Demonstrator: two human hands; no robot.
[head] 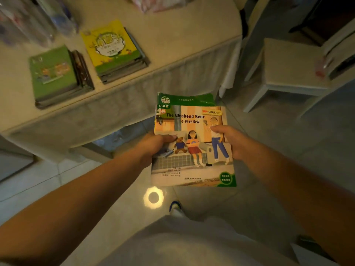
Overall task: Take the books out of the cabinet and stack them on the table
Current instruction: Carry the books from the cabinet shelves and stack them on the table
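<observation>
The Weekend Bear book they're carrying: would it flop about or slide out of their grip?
The Weekend Bear book looks thin and soft-covered, so probably floppy; left hand and right hand grip opposite edges. Its glossy-looking cover may slide on the book beneath.

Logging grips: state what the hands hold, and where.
Both hands, left and right, grip the thin illustrated paperback books by their side edges.

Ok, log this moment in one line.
left hand: holds books | right hand: holds books | table: two stacks | phase: carrying
</observation>
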